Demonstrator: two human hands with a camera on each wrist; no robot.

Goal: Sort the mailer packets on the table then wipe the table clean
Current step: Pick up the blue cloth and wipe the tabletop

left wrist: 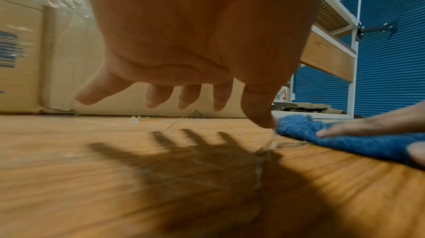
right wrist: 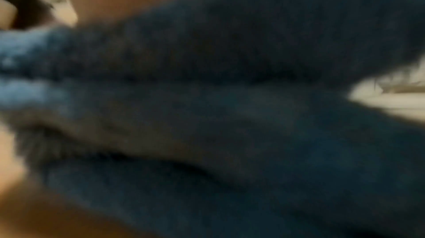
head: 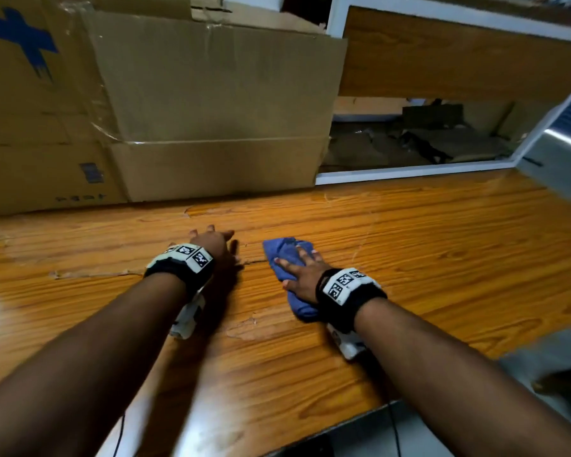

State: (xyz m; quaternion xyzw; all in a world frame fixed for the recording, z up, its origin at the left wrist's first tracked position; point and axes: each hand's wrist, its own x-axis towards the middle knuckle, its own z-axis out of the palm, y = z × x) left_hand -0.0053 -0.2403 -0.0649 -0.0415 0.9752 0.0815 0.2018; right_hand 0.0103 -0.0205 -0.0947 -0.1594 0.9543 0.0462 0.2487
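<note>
Wiping stage, by the look of it: right hand point(head: 302, 270) is pressing flat, fingers spread, on a blue cloth point(head: 285, 250) mid-worktop point(head: 442, 245). Left hand point(head: 211, 242) is hovering empty, fingers loosely spread. No mailer packets showing; cardboard boxes point(head: 211, 103) are standing behind.

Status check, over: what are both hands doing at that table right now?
Right hand flat on blue cloth, pressing it to wooden table. Left hand open above the table, holding nothing. No mailer packets visible; cardboard box behind.
</note>
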